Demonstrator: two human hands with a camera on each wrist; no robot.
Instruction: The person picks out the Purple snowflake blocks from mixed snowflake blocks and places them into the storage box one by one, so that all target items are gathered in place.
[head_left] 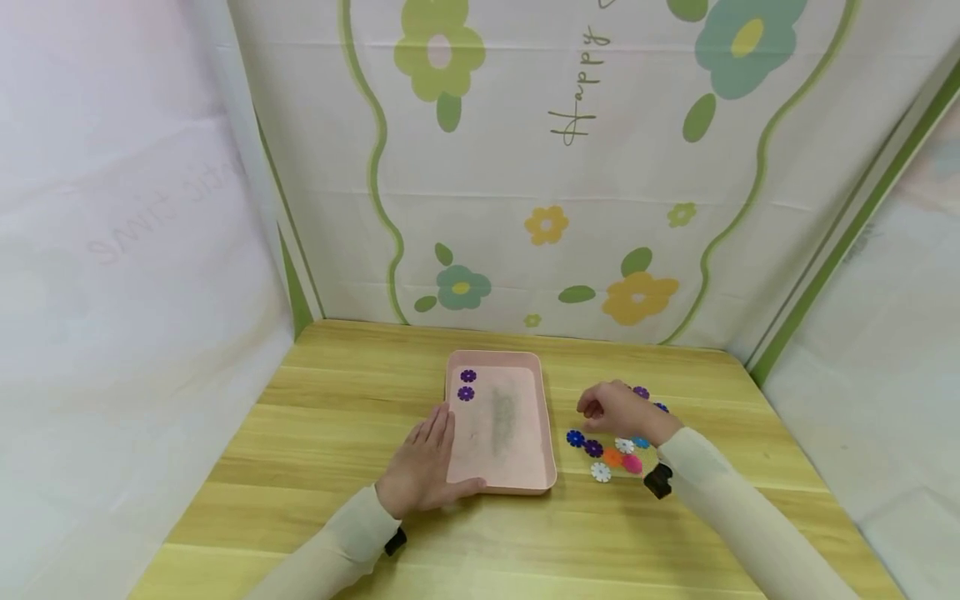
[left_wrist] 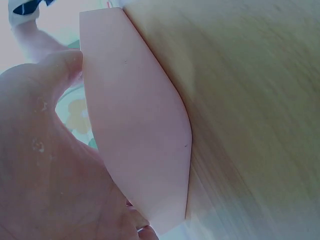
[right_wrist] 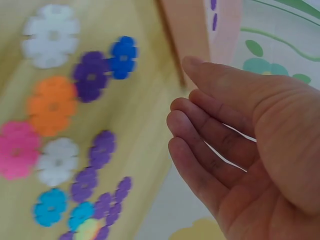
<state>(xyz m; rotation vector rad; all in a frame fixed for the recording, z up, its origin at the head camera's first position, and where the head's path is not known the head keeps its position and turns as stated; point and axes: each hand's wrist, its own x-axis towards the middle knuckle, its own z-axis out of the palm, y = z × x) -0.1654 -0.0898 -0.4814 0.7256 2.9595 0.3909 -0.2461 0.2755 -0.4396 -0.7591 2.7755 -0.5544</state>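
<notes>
A pink tray [head_left: 528,454] lies on the table, with two purple flower-shaped plastic discs [head_left: 466,393] at its far left inside. My left hand [head_left: 418,471] rests on the tray's near left corner, fingers along the left side and thumb over the near rim. In the left wrist view the tray's outer wall [left_wrist: 140,110] shows beside the thumb. My right hand [head_left: 622,412] hovers above the loose discs on the right, fingers loosely bent and holding nothing. Near it lie a dark blue disc [head_left: 575,438], an orange disc [right_wrist: 52,106], a pink disc [right_wrist: 19,150] and a white disc [head_left: 601,472].
More purple discs [right_wrist: 84,184] and light blue discs [right_wrist: 50,207] spread over the wooden table [head_left: 337,417] right of the tray. Flower-printed cloth [head_left: 517,167] hangs behind the table, with white cloth at both sides. Black devices [head_left: 658,481] sit at both wrists.
</notes>
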